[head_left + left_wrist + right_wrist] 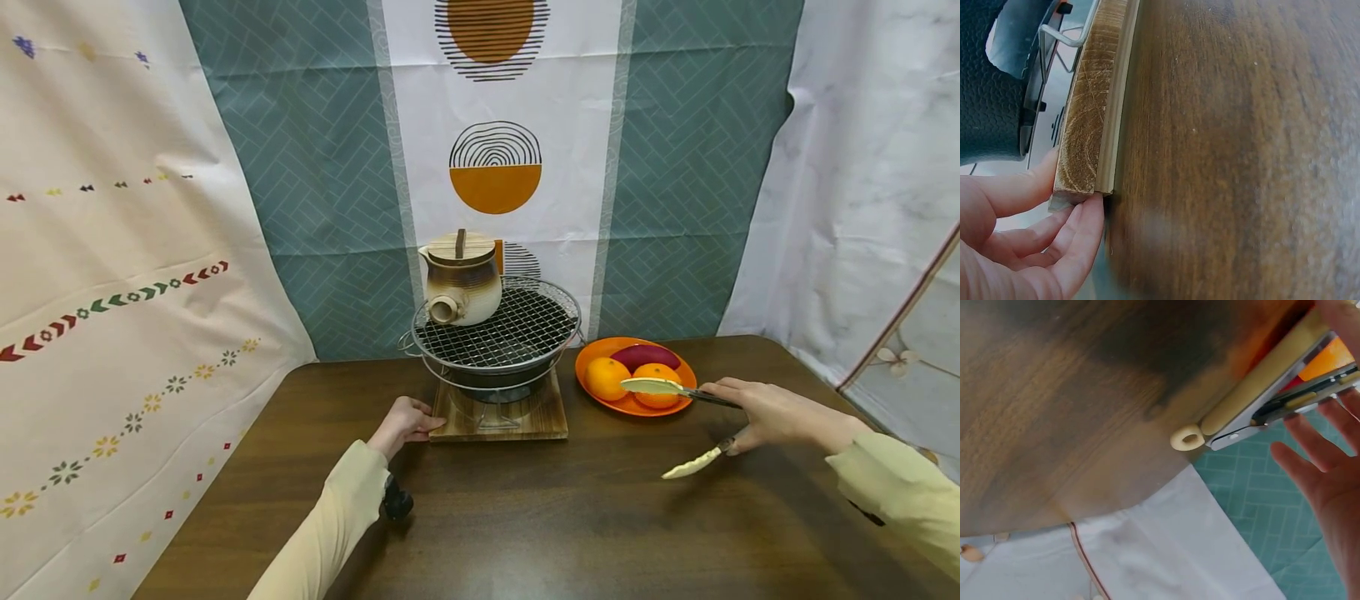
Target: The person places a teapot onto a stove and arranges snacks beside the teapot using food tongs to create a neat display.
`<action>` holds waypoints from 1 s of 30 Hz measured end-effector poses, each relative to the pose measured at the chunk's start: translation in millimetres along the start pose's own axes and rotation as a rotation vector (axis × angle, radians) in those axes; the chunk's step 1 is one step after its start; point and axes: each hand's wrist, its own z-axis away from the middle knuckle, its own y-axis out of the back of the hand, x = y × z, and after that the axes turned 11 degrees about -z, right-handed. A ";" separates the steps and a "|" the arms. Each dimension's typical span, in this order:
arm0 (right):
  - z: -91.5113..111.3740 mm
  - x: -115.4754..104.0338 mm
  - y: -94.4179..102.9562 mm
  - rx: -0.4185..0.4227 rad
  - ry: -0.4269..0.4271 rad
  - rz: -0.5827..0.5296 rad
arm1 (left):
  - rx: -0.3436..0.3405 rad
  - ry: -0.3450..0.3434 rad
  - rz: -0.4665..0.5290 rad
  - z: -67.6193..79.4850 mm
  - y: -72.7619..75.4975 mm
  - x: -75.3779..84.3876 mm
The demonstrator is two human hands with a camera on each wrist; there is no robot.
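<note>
My left hand (408,419) grips the front left corner of a square wooden board (557,414). In the left wrist view the thumb lies on the board's upper face, with the fingers at its end and lower edge. On the board stands a round grill with a wire mesh (536,325). A ceramic side-handled teapot (472,292) with a wooden lid sits on the mesh. To the right, my right hand (783,414) holds a pair of tongs (651,386) with cream-coloured tips. The tongs are spread and raised above the table, one arm overlapping the orange plate (630,408) in the head view.
The plate carries two oranges (606,377) and a long purple item (647,356), at the grill's right. A brown wooden table (525,517) lies beneath everything. Patterned cloths (322,208) hang behind and on both sides.
</note>
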 end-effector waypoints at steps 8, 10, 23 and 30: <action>-6.9 1.0 3.3 0.190 0.009 0.006 | 0.005 0.007 0.001 -0.2 -0.1 0.1; -7.9 0.3 4.5 0.221 -0.005 0.018 | 0.007 0.006 0.000 -0.4 -0.2 0.1; -4.6 -5.2 12.0 0.257 -0.177 -0.014 | 0.002 -0.004 0.004 -1.5 -0.9 -2.2; -0.7 -3.6 11.2 0.286 -0.210 -0.027 | -0.001 -0.021 -0.007 0.9 0.7 0.3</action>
